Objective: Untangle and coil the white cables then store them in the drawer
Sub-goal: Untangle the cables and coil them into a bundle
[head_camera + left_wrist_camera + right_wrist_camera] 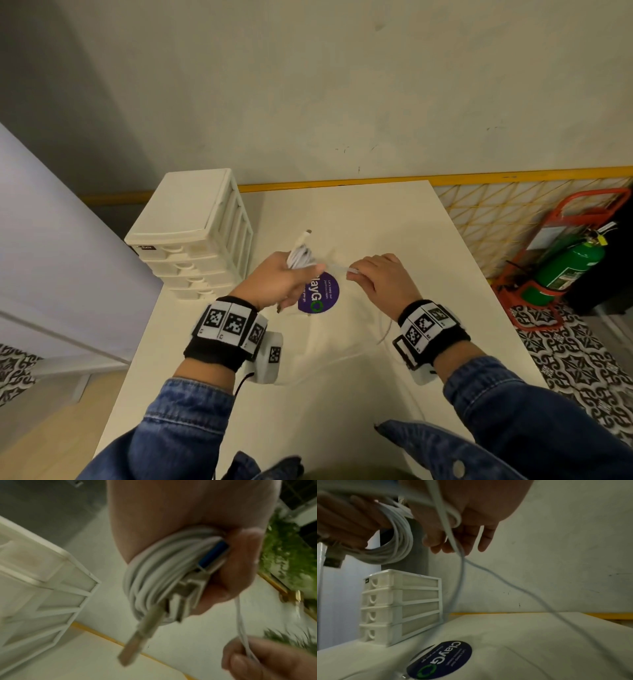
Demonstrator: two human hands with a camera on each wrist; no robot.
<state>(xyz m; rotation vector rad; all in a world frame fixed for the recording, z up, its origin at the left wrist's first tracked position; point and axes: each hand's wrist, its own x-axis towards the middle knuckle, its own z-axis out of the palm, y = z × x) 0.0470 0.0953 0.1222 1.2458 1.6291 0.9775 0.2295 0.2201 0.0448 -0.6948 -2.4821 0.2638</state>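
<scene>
My left hand [291, 277] grips a coil of white cable [299, 257] above the white table [394, 222]. In the left wrist view the coil [154, 566] wraps under my thumb, and a plug end [137, 639] sticks out of it. My right hand [373, 277] pinches the loose strand [337, 269] that runs from the coil. In the right wrist view this loose strand [453, 539] hangs from my fingers down to the table, and the coil [397, 543] is at the left. The cream drawer unit [195, 233] stands at the table's left, all drawers shut.
A round purple sticker [322, 293] lies on the table below my hands. More slack cable [385, 334] trails on the table by my right wrist. A green fire extinguisher [565, 270] in an orange stand sits on the floor to the right. A wall is close behind.
</scene>
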